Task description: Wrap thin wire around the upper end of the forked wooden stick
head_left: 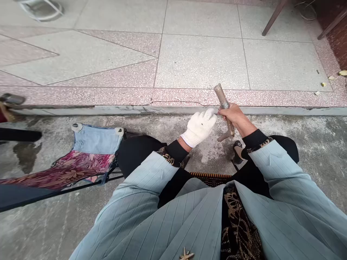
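My right hand (233,114) is bare and closed around a forked wooden stick (221,94). The stick tilts, its cut end pointing away from me and its short fork hanging below my fist. A coil of thin wire (225,104) wraps the stick just above my fingers. Beside it, my left hand (200,126) wears a white knitted glove. Its fingers are curled together close to the right fingertips; whatever they pinch is hidden, perhaps too thin to show.
Ahead runs a low step edge (173,110) with terrazzo tiles beyond. To my left lies a folding chair (92,151) with denim and floral cloth. A shoe (238,151) shows near my right knee. Wooden legs (273,18) stand far right; small yellowish scraps (323,84) lie on the tiles.
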A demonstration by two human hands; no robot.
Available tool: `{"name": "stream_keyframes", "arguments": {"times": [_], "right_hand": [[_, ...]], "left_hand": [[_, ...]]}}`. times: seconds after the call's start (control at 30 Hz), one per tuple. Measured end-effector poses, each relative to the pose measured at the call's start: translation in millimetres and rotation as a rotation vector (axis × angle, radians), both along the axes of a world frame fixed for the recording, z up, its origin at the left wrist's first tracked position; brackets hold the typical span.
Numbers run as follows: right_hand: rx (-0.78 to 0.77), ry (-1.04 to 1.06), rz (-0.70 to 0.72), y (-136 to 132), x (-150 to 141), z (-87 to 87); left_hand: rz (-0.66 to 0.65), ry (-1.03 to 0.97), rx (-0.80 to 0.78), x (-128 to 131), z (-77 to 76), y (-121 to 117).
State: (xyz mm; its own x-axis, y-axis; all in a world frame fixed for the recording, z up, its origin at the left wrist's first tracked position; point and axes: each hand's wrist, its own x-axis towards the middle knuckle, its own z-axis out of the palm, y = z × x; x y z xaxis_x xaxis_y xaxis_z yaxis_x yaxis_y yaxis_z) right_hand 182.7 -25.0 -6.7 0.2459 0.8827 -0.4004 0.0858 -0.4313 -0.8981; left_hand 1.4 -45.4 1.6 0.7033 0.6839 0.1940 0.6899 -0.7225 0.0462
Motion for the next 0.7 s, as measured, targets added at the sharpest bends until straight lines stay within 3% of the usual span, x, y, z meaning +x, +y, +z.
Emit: {"name": "stream_keyframes", "arguments": {"times": [0.07,0.2,0.4,0.47,0.57,0.7], "right_hand": [[-0.025,-0.053,0.016,2,2,-1.8],[-0.020,-0.077,0.054,4,3,0.2],[0.051,0.105,0.031,0,2,7.9],[0.139,0.136,-0.018,-2,1,9.0],[0.260,0.136,-0.073,-4,0,10.6],[0.248,0.180,-0.101,-5,-1,13.3]], "left_hand": [[-0.011,-0.005,-0.056,0,-2.6,6],[0.087,-0.148,-0.294,-2,-4.0,17],[0.193,-0.761,-1.080,1,0.6,24],[0.218,-0.883,-1.250,1,-1.3,25],[0.216,-0.917,-1.322,1,-4.5,24],[0.156,-0.755,-1.181,-1,-0.3,24]]}}
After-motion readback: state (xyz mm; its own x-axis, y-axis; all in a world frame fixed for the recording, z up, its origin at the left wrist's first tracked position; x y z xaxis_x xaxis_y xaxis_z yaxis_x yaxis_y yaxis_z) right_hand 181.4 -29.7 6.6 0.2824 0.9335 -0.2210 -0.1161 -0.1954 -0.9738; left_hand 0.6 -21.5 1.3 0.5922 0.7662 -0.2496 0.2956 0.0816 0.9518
